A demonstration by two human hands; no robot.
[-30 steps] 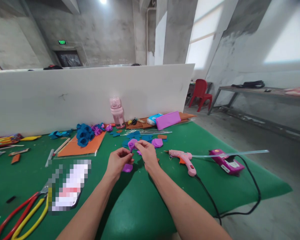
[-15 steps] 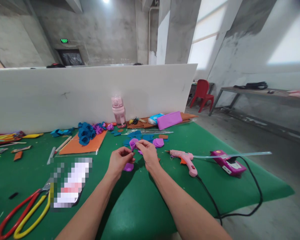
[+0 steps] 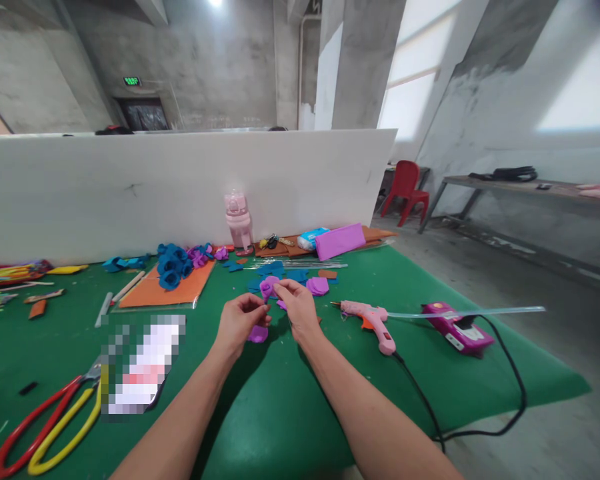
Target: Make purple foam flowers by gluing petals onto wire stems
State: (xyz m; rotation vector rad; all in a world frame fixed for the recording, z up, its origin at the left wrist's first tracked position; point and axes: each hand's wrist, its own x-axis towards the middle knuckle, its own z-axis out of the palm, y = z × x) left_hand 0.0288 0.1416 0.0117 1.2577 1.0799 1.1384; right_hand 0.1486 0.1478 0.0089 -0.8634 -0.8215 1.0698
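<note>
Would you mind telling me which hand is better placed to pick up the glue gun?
Probably the right hand: the glue gun lies on its side, while the left hand is farther away.

No writing can be read; the green sign (image 3: 132,81) above the dark doorway (image 3: 143,115) is too small.

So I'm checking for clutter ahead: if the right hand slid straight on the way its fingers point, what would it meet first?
The right hand points up-left, away from the person. First comes the purple flower that it pinches, then probably the blue cutouts just beyond; depth is unclear.
</note>
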